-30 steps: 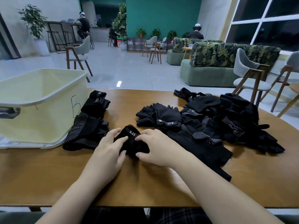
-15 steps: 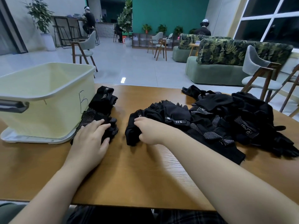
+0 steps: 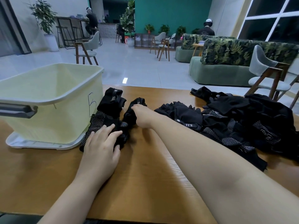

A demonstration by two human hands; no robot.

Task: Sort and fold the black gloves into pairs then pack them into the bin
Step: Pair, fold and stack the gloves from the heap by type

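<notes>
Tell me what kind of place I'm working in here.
Probably a café-style lounge or lobby, not a workshop: leaf-print sofas, a high counter with bar stools, and potted plants on a tiled floor, beyond the wooden table holding the gloves.

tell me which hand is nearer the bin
Left. The left hand rests on the folded gloves right beside the bin; the right hand holds a glove bundle farther to the right.

Person, head-camera view: two bare forearms, no sleeves visible. Left hand (image 3: 101, 151): no glove, ring or watch seen. Right hand (image 3: 142, 116): likewise unadorned. Dark plaid fabric shows at the lower frame edge, below the tabletop.
</notes>
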